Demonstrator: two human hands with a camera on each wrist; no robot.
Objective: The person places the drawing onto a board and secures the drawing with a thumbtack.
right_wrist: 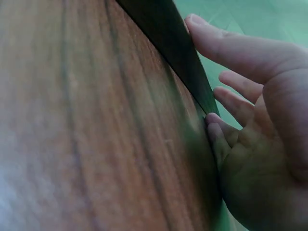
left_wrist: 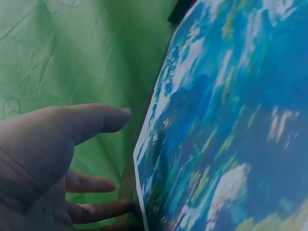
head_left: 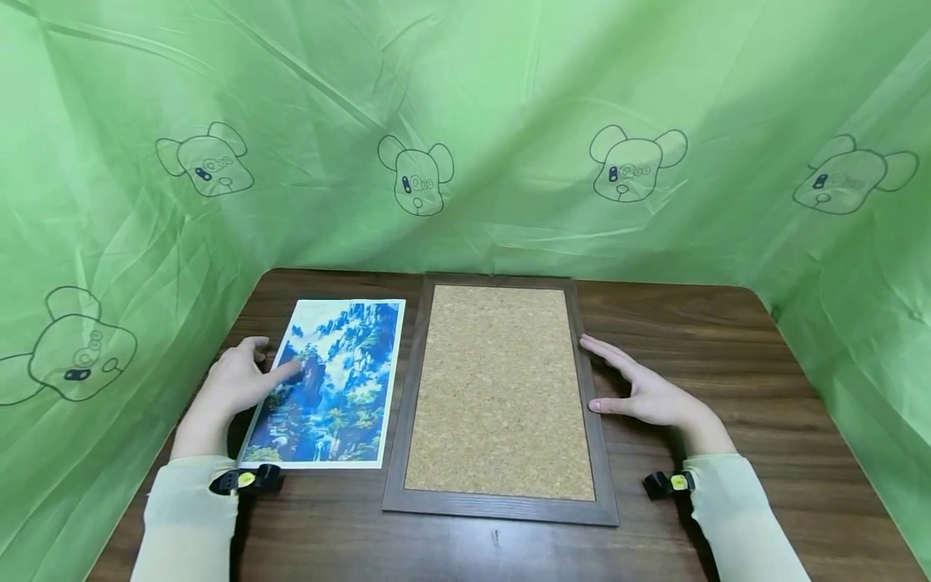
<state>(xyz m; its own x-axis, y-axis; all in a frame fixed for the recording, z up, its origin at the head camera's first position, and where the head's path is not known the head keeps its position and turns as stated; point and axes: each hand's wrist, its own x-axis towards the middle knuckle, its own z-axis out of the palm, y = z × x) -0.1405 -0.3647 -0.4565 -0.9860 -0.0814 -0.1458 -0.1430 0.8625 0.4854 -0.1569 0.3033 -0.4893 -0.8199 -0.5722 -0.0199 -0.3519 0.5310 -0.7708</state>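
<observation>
A sheet printed with a blue mountain landscape (head_left: 342,388) and edged by a white margin lies left of centre in the head view. My left hand (head_left: 231,378) hovers at its left edge, thumb reaching over the sheet. In the left wrist view, that thumb points toward the print (left_wrist: 231,106) with nothing gripped. To the right of the sheet lies a cork panel (head_left: 502,388) in a dark wooden frame (head_left: 600,465). Spread fingers of my right hand (head_left: 650,392) are at the frame's right side, and in the right wrist view the fingertips meet its dark edge (right_wrist: 168,41).
A brown wood-grain table (head_left: 727,364) carries both things. Green fabric with printed mouse heads (head_left: 509,121) surrounds it at the back and sides. Small black devices (head_left: 669,483) are strapped to both wrists over light sleeves.
</observation>
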